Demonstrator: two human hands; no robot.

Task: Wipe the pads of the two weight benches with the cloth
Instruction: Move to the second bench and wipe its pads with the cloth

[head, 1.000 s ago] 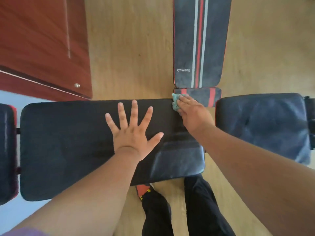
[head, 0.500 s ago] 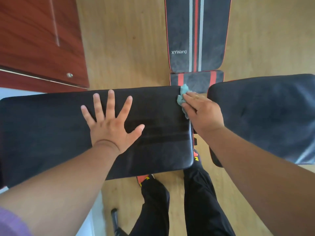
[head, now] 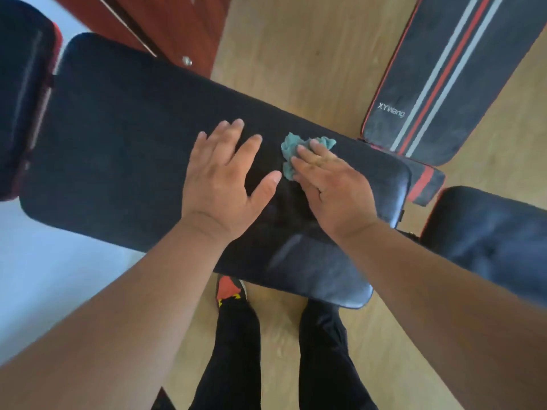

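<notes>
A long black bench pad [head: 127,149] runs across the view from upper left to lower right. My left hand [head: 225,179] lies flat on it with fingers spread. Just to its right, my right hand [head: 331,187] presses a crumpled teal cloth [head: 291,155] onto the pad with straight fingers; most of the cloth is under the fingers. A second black pad [head: 488,232] of the same bench sits at the right. The other bench's dark pad [head: 438,84] with red and white stripes and the "XYWang" print lies at the upper right, with its small seat pad [head: 426,182] below it.
A reddish wooden cabinet [head: 174,28] stands at the upper left behind the bench. Another black and red pad [head: 23,93] shows at the far left edge. Wooden floor [head: 296,54] surrounds the benches. My legs in black trousers [head: 281,356] stand below the pad.
My right hand has slid the cloth left from the pad's right end toward its middle, close to my left hand. The view has tilted and the left fingers have drawn closer together.
</notes>
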